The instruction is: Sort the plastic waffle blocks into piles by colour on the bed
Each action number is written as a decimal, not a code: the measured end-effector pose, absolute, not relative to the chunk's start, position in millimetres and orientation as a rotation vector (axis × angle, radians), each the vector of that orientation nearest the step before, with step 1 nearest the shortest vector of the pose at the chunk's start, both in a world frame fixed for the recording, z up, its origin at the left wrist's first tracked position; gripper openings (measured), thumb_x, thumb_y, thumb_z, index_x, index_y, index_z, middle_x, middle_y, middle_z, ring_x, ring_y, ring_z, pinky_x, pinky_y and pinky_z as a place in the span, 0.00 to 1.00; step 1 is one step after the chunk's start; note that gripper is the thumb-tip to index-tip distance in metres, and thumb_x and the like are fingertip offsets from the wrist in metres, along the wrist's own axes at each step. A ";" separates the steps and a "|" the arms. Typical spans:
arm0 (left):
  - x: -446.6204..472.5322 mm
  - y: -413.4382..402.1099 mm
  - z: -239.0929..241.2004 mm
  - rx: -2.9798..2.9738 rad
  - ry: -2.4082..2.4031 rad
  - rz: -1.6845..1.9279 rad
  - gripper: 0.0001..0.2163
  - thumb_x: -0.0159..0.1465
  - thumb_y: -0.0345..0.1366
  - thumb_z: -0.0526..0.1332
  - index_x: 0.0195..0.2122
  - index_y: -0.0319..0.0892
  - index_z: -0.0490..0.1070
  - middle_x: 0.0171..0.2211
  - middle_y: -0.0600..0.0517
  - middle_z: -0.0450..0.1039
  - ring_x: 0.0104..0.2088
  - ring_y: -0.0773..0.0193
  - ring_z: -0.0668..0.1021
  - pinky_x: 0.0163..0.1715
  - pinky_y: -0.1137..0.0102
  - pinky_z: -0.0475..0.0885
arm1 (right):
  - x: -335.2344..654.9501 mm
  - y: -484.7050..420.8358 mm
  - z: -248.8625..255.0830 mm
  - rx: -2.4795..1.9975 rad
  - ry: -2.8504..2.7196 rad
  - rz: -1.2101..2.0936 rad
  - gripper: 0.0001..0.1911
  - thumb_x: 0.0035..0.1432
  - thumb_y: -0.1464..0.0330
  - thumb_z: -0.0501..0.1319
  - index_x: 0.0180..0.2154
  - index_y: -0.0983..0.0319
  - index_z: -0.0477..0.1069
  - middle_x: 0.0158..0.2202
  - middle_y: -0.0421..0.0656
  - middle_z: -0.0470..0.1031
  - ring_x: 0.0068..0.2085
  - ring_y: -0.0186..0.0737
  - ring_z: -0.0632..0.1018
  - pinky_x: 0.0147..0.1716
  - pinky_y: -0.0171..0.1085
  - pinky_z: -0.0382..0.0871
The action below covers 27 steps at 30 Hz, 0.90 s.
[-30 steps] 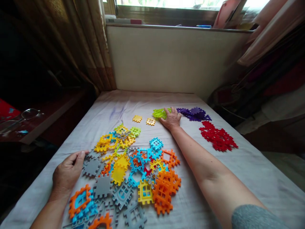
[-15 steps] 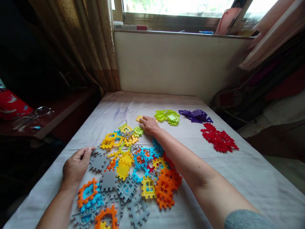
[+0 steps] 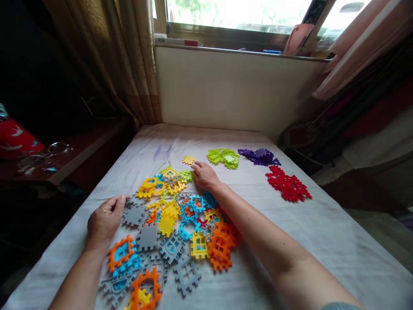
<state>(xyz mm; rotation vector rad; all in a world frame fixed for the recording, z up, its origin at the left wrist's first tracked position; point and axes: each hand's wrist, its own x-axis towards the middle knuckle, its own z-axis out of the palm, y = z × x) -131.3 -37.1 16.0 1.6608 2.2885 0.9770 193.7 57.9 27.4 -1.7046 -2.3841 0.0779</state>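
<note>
Pale cloth (image 3: 309, 254) runs wide to the right edge, hands (image 3: 106, 217) (image 3: 205, 175) at gray pieces (image 3: 134, 215) and green piece (image 3: 186, 176), grips unclear.

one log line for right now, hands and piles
left hand: at gray pieces | right hand: beside lime piece, grip unclear | by color: green pile, purple pile, red pile

Bright daylight comes in through the window (image 3: 232, 15) over there, above a plain, pale wall (image 3: 238, 86). A golden-brown curtain (image 3: 129, 51) hangs to the left, pinkish fabric (image 3: 356, 54) to the right. A wrinkled pale sheet (image 3: 271, 267) spreads below; beside it, a reddish-brown tabletop (image 3: 97, 144) sinks into deep shadow.
</note>
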 end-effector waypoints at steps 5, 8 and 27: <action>-133.0 -36.9 13.9 1.652 2.278 1.003 0.14 0.62 0.45 0.56 0.36 0.47 0.80 0.37 0.52 0.82 0.36 0.61 0.80 0.31 0.73 0.68 | 173.7 95.8 43.2 -1.695 -2.450 0.107 0.24 0.70 0.65 0.48 0.64 0.51 0.65 0.71 0.44 0.57 0.69 0.49 0.59 0.64 0.53 0.57; -133.4 -37.0 13.2 1.646 2.260 1.018 0.14 0.62 0.46 0.56 0.36 0.47 0.80 0.37 0.53 0.83 0.37 0.61 0.80 0.31 0.73 0.68 | 165.7 113.9 46.0 -1.744 -2.504 0.217 0.22 0.70 0.60 0.49 0.62 0.47 0.67 0.70 0.43 0.60 0.68 0.51 0.61 0.61 0.57 0.60; -125.0 -37.7 25.6 1.578 2.269 0.969 0.09 0.60 0.40 0.61 0.35 0.47 0.81 0.38 0.53 0.83 0.37 0.61 0.79 0.31 0.74 0.67 | 206.9 2.9 38.1 -1.872 -2.102 0.371 0.18 0.64 0.59 0.59 0.53 0.55 0.76 0.54 0.46 0.77 0.55 0.47 0.76 0.54 0.43 0.67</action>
